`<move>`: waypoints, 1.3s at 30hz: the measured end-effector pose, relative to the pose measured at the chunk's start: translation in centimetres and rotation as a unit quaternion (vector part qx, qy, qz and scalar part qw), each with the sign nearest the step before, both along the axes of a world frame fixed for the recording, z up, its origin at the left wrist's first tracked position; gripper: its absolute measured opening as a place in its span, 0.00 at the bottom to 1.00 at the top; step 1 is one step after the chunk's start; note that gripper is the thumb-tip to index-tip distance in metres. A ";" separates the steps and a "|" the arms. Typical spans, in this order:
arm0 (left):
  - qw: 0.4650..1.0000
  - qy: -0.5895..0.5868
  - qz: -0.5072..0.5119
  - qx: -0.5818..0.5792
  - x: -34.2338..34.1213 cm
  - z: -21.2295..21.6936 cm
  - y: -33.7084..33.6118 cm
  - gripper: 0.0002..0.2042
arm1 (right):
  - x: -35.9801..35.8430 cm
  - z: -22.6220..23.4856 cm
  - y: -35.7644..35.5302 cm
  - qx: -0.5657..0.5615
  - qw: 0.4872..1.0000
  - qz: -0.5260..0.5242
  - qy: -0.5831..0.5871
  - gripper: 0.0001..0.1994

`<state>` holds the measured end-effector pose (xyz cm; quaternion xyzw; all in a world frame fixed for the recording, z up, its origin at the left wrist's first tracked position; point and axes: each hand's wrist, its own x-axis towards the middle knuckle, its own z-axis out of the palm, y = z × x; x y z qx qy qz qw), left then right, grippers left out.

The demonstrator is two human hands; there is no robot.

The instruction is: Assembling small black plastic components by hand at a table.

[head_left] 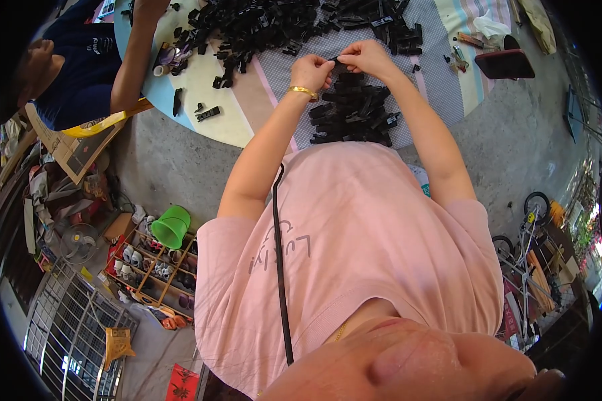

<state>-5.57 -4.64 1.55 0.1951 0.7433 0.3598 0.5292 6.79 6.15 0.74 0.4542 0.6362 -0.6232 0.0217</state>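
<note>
My left hand (311,71), with a gold bracelet at the wrist, and my right hand (370,59) meet over the table. Their fingertips pinch a small black plastic piece (336,60) from both sides; the fingers hide much of it. Just below, towards my body, lies a stacked pile of black plastic pieces (351,110), which look like clips. Beyond my hands spreads a larger loose heap of black plastic parts (267,27). A few single black parts (208,113) lie apart at the left of the table.
The round table (227,123) has a striped, patterned cloth. A phone (505,64) stands at its right edge beside a tissue (491,25). Across the left side, another person's arm (132,63) reaches over the table. A black cord (280,260) hangs down my shirt.
</note>
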 end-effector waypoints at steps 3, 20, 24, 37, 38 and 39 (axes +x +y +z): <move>0.999 -0.026 -0.006 -0.026 -0.3 0.2 0.5 0.09 | -0.4 -0.1 0.4 -0.012 0.999 -0.019 -0.026 0.10; 0.994 0.090 -0.049 0.028 0.4 -0.4 -0.4 0.11 | 0.6 0.3 -1.1 0.347 0.936 0.057 0.000 0.13; 0.936 0.302 -0.045 0.173 0.0 -1.9 -3.7 0.11 | 4.4 1.6 -3.2 0.143 0.984 0.009 0.110 0.11; 0.796 0.542 -0.102 0.250 -3.6 -1.7 -1.9 0.05 | 9.1 3.6 -0.5 0.388 0.920 -0.050 -0.013 0.11; 0.809 0.501 -0.103 0.289 -2.7 -1.4 -2.0 0.04 | 8.9 2.9 0.6 0.389 0.920 -0.052 -0.013 0.11; 0.821 0.457 -0.103 0.327 -1.7 -1.2 -1.9 0.04 | 8.8 2.4 1.6 0.433 0.899 -0.057 -0.046 0.12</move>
